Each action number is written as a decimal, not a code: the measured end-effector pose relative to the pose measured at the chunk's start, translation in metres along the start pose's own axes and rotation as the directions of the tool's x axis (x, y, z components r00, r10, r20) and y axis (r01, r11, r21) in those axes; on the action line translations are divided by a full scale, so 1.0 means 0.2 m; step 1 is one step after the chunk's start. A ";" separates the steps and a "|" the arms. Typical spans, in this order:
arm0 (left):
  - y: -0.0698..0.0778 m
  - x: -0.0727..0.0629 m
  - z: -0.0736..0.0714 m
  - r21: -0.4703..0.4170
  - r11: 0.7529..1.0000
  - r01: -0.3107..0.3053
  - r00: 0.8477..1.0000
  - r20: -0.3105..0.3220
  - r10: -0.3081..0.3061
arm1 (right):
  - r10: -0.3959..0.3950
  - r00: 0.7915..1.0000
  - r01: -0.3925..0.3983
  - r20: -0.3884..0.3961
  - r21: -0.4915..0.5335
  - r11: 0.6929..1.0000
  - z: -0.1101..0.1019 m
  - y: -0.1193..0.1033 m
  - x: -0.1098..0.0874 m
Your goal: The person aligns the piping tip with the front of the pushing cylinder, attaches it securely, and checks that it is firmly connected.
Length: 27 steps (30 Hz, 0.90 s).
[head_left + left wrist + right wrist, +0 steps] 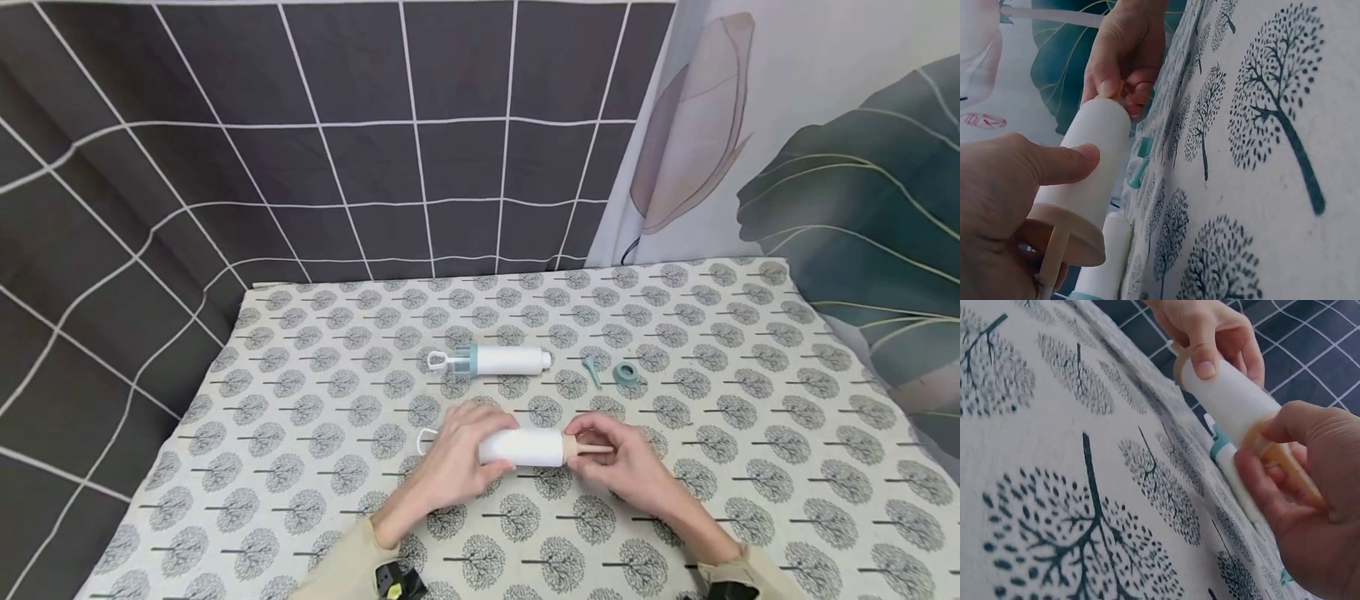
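A white syringe-like tube (534, 448) with beige end pieces lies level between the two hands, low over the cloth. My left hand (459, 457) grips its body, thumb along the near side, and a white loop handle (425, 440) sticks out to the left. In the left wrist view a beige flange (1079, 234) shows at that end. My right hand (630, 460) pinches the beige cap (570, 447) at the other end. From the cap a thin beige nozzle (1300, 472) points back toward the right palm, partly hidden by the fingers.
Behind the hands lies a similar white tube (510, 360) with a teal collar and loop handle. To its right are a small teal nozzle-like piece (592, 372) and a teal ring (626, 373). A tree-print cloth (300, 467) covers the table; a dark grid curtain (360, 167) hangs behind.
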<state>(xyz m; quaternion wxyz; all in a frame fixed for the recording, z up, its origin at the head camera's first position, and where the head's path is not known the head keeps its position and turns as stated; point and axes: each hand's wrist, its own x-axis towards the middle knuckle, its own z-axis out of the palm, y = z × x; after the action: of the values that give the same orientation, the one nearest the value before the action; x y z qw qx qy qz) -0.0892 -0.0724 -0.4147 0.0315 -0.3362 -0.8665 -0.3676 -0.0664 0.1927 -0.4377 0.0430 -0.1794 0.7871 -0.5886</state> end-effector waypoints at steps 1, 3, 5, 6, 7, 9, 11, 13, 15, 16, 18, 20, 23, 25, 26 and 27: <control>-0.01 0.00 0.00 -0.004 1.000 0.005 1.000 0.002 -0.005 | -0.002 1.000 0.002 0.014 0.007 1.000 0.00 0.00 0.00; -0.01 -0.01 0.00 -0.007 1.000 0.015 1.000 0.006 -0.015 | -0.013 0.999 0.013 0.032 0.015 1.000 0.00 0.01 0.01; -0.02 -0.01 -0.01 -0.016 0.999 0.032 0.999 0.013 -0.032 | -0.031 0.999 0.030 0.038 0.022 0.999 0.00 0.01 0.01; -0.02 -0.01 -0.01 -0.018 0.999 0.040 0.999 0.014 -0.040 | -0.032 0.999 0.031 0.042 0.027 0.999 0.00 0.01 0.01; -0.03 -0.01 -0.02 -0.022 0.999 0.047 0.999 0.014 -0.047 | -0.027 0.999 0.026 0.039 0.028 0.999 0.00 0.01 0.01; -0.04 -0.02 -0.03 -0.023 0.998 0.060 0.998 0.010 -0.059 | -0.016 0.999 0.016 0.032 0.020 1.000 -0.01 0.01 0.00; -0.05 -0.02 -0.04 -0.024 0.997 0.067 0.998 0.003 -0.067 | 0.003 1.000 -0.003 0.026 0.012 1.000 -0.02 0.01 0.00; -0.06 -0.02 -0.04 -0.021 0.997 0.072 0.997 -0.003 -0.072 | 0.015 1.000 -0.015 0.016 -0.011 1.000 -0.03 0.01 0.00; -0.07 -0.03 -0.05 -0.015 0.997 0.081 0.997 -0.002 -0.081 | 0.013 1.000 -0.013 0.013 -0.024 1.000 -0.03 0.01 0.00; -0.08 -0.03 -0.05 -0.014 0.996 0.084 0.996 -0.002 -0.084 | 0.013 1.000 -0.012 0.012 -0.025 1.000 -0.03 0.01 0.00; -0.08 -0.03 -0.06 -0.014 0.996 0.090 0.996 -0.002 -0.090 | 0.012 1.000 -0.011 0.011 -0.029 1.000 -0.03 0.01 0.00; -0.09 -0.04 -0.06 -0.012 0.996 0.094 0.996 -0.002 -0.094 | 0.014 1.000 -0.014 0.013 -0.030 0.999 -0.03 0.01 0.00; -0.10 -0.04 -0.07 -0.003 0.994 0.106 0.994 0.001 -0.106 | 0.023 1.000 -0.023 0.011 -0.031 0.999 -0.04 0.01 0.00; -0.11 -0.04 -0.07 0.003 0.992 0.123 0.992 0.006 -0.123 | 0.034 0.999 -0.033 0.005 -0.035 0.999 -0.04 0.01 -0.01; -0.12 -0.05 -0.07 0.002 0.991 0.131 0.991 0.008 -0.131 | 0.037 0.999 -0.037 0.001 -0.036 0.999 -0.04 0.01 -0.01; -0.12 -0.05 -0.07 0.005 0.991 0.136 0.991 0.009 -0.136 | 0.039 0.999 -0.039 -0.001 -0.037 0.999 -0.05 0.01 -0.01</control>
<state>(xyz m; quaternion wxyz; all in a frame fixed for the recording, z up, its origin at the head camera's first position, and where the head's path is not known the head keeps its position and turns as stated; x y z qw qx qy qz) -0.0999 -0.0995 -0.4226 0.0032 -0.2778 -0.8884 -0.3656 -0.0674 0.2022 -0.4362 0.0511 -0.1648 0.8012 -0.5730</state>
